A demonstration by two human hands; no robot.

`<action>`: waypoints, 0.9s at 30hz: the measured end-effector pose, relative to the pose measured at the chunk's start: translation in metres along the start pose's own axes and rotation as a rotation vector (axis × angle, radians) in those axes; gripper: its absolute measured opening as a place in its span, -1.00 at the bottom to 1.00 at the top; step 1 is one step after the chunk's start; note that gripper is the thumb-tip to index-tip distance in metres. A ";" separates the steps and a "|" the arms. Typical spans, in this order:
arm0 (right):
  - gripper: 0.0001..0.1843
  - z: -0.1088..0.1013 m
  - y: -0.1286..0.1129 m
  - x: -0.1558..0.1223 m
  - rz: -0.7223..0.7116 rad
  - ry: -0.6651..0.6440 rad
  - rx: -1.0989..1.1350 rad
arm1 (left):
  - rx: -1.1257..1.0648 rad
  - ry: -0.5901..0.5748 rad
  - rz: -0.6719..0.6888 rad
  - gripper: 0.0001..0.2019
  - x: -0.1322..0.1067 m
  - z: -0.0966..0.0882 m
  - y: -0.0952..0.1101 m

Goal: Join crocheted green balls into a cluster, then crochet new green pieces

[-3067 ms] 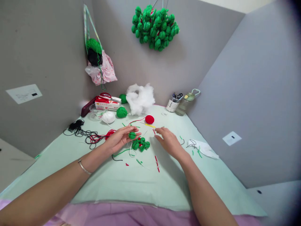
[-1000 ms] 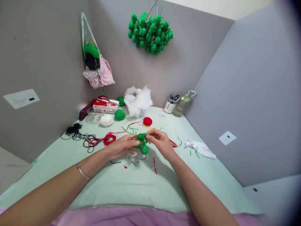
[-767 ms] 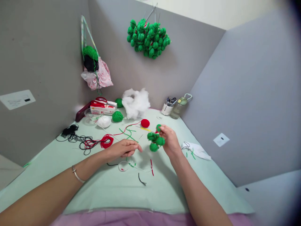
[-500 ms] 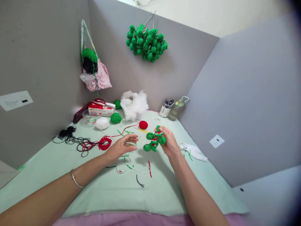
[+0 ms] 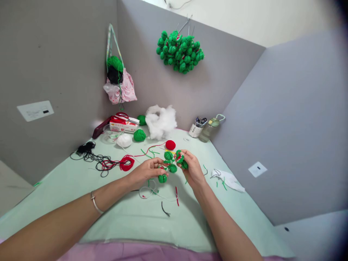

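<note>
Between my two hands is a crocheted piece of small green balls with dark stripes and bits of red and white. My left hand pinches its lower left part between thumb and fingers. On the upper right part, my right hand has its fingers closed, hiding some of the green. Just behind the piece lies a red yarn ball. Below it on the table are a loose white strand, a short red strand and a black strand.
Black cord and a red yarn coil lie left. Farther back are white stuffing, a green yarn ball, scissors on a box, a pen cup and a bottle. Green crocheted pieces hang above.
My left hand, empty and apart before, has moved right and taken hold of the crocheted piece. My right hand still holds it. The whole view has shifted slightly.
</note>
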State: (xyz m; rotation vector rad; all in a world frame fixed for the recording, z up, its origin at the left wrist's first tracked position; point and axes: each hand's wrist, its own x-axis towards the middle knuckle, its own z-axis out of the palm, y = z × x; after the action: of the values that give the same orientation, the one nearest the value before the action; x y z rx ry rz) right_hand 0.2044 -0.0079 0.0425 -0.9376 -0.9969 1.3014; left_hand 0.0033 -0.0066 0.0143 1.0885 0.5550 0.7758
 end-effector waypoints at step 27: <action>-0.74 -0.007 -0.004 -0.001 0.036 -0.052 0.142 | -0.088 -0.014 -0.032 -0.63 -0.001 0.004 0.001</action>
State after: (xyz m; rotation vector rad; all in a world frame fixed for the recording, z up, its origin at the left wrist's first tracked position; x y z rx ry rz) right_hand 0.2124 -0.0090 0.0441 -0.8201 -0.9184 1.4141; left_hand 0.0048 -0.0095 0.0164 1.0012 0.5205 0.7570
